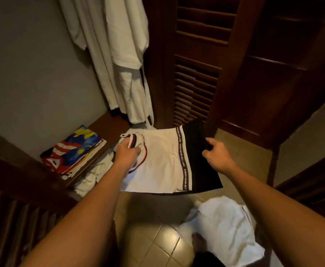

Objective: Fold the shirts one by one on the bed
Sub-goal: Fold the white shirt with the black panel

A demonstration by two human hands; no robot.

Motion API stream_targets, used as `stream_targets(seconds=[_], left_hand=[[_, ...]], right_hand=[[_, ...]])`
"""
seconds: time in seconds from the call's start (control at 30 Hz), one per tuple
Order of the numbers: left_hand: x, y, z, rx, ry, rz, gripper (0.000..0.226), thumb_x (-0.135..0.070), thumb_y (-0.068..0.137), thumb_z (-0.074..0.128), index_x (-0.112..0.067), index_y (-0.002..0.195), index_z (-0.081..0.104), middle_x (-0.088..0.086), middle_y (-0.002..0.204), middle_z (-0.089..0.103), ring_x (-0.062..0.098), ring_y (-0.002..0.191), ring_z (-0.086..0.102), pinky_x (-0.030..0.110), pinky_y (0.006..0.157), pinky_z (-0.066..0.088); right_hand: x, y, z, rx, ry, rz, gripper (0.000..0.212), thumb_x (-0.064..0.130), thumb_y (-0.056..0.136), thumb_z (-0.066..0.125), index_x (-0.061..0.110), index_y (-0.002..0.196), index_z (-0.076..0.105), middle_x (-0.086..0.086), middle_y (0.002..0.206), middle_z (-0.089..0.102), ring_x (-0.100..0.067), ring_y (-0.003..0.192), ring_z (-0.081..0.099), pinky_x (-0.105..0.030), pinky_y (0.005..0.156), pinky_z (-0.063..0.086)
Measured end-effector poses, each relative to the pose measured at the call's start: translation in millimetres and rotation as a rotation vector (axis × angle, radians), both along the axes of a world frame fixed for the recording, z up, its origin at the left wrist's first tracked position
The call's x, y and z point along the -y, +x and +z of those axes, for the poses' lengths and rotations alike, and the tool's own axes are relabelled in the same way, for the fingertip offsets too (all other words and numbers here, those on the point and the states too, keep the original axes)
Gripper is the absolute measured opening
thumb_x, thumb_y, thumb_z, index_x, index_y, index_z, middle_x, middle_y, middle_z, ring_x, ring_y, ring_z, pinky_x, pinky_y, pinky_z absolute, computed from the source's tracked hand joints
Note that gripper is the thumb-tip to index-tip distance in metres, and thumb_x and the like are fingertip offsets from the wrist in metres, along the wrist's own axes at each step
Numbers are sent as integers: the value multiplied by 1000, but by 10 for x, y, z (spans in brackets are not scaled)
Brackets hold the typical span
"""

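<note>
**A:** Nearest first. What's low in frame?

**B:** I see tiled floor at the bottom centre, with a white cloth crumpled on it at the lower right. Both my forearms run up from the bottom corners toward the middle.

**A:** Hands?

**B:** My left hand, centre-left, is curled onto the collar end of the folded shirt, fingers gripping the striped neckline. My right hand, centre-right, pinches the shirt's black edge between thumb and fingers. Both are holding it.

**A:** The shirt itself?

**B:** Mid-frame, folded to a rough rectangle. White body, black band on its right side, a strip of printed lettering between the two. Held out flat between the hands; its near edge hangs past the wooden shelf. I cannot tell whether the far part rests on the shelf.

**A:** Left of it?

**B:** A stack of folded shirts sits on the shelf at middle left, a bright red, blue and yellow print on top. Crumpled white fabric lies between that stack and the held shirt.

**A:** Farther back?

**B:** White bathrobes hang at upper centre against the wall. Dark louvred wooden doors fill the upper right.
</note>
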State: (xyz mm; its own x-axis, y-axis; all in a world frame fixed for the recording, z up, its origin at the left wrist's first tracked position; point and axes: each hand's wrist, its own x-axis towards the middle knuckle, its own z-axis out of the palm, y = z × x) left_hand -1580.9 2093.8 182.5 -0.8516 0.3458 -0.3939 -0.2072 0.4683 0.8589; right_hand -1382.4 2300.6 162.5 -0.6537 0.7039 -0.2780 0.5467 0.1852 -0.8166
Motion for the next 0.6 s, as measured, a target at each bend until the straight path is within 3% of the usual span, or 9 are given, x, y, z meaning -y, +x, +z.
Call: stream_targets(seconds=[0.13,0.2,0.33,0.5,0.6], left_hand=[[-157,-337,7,26,-24,163,58,-7,97,62,-21,151,46,12,139,60,43,131,53,57,109,42],[-192,-507,7,20,-29,233,61,-9,97,64,-21,153,43,9,148,54,37,136,51,54,113,41],[-85,-850,49,3,-36,403,64,-10,99,62,-20,157,36,7,154,47,32,137,49,48,115,40],[265,-1277,-13,42,-17,593,59,-2,95,64,-19,150,47,27,137,57,50,128,53,60,106,42],[548,-1614,-107,53,-32,678,57,-1,86,68,-15,140,57,32,130,60,55,120,55,65,99,46]], right_hand=[[-434,-720,-31,55,59,156,57,12,97,53,37,147,43,2,139,56,-20,122,59,-47,101,53],[-565,-1079,-17,74,83,212,58,13,98,51,39,149,40,4,144,52,-20,127,55,-45,104,50],[-654,-1907,26,52,90,452,54,5,99,49,32,145,49,2,135,58,-19,121,56,-29,95,45],[-472,-2894,-33,75,122,649,54,1,98,49,25,146,49,-2,129,61,-23,114,59,-26,91,44],[-262,-3465,-109,51,124,728,53,1,96,51,22,145,50,-5,132,62,-24,110,62,-33,94,51]])
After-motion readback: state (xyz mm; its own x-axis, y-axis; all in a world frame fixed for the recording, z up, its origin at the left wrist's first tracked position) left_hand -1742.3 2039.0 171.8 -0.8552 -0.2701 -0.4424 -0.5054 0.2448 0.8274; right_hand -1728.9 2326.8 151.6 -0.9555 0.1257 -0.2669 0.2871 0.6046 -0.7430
